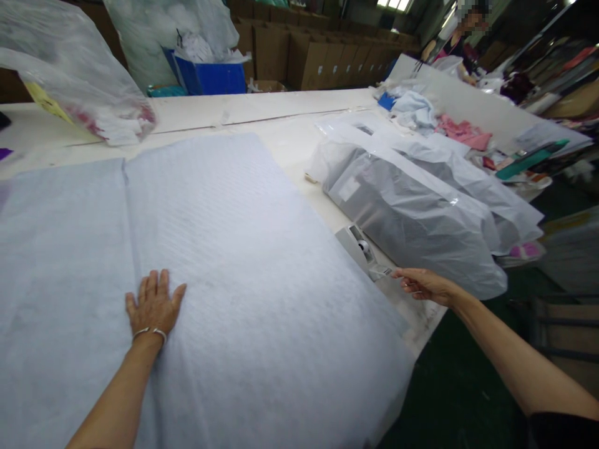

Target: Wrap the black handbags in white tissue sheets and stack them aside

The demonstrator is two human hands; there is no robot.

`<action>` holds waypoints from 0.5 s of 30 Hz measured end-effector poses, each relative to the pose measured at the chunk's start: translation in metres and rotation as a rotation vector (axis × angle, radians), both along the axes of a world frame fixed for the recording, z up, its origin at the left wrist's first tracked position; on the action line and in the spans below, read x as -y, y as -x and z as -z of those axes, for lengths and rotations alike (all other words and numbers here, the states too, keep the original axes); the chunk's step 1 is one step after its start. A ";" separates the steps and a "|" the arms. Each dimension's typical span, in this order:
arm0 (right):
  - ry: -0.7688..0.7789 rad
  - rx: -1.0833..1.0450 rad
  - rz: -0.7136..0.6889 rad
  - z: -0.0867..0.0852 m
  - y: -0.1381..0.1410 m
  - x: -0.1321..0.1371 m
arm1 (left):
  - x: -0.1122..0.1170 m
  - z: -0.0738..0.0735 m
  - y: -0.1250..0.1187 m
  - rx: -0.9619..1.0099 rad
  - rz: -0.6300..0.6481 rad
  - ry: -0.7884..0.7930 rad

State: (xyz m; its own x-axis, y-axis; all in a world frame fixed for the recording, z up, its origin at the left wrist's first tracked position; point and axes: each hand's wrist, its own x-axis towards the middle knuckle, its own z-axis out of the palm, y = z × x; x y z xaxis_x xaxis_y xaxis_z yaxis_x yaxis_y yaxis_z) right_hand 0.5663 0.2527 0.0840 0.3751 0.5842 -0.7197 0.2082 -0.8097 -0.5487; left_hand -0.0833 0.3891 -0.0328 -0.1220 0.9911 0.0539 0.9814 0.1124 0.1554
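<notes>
Left hand (153,307) spread flat, palm down on pale-blue fabric (243,249); right hand (423,285) pinching printed label (382,271) near plastic-wrapped bundle (412,215) on desk (294,140).

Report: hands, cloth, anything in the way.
Left hand flat on cloth. Right hand pinching small label. Cloth spread across table. Plastic bag beside right hand, possibly obstructing.

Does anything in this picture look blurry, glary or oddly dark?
In the head view, the pale blue cloth looks bright and slightly washed out; in the head view, small glints show on the clear plastic bag at right; also in the head view, the floor sinks into darkness, and the cardboard boxes behind look soft.
</notes>
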 end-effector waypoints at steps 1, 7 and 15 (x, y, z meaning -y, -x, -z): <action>0.012 -0.020 0.021 -0.001 -0.001 0.001 | 0.000 0.000 0.000 -0.001 -0.001 0.004; 0.023 -0.044 0.069 0.001 0.002 0.004 | 0.000 -0.002 -0.001 -0.008 0.003 0.003; -0.080 -0.001 0.072 0.002 0.008 0.003 | 0.001 -0.003 -0.002 -0.004 -0.006 0.007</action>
State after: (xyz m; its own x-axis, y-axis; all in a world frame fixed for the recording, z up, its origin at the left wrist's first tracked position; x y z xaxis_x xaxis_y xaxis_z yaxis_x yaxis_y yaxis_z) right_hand 0.5579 0.2493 0.0823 0.4173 0.6114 -0.6724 0.1508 -0.7762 -0.6122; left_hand -0.0808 0.3880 -0.0294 -0.1280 0.9906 0.0477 0.9813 0.1195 0.1509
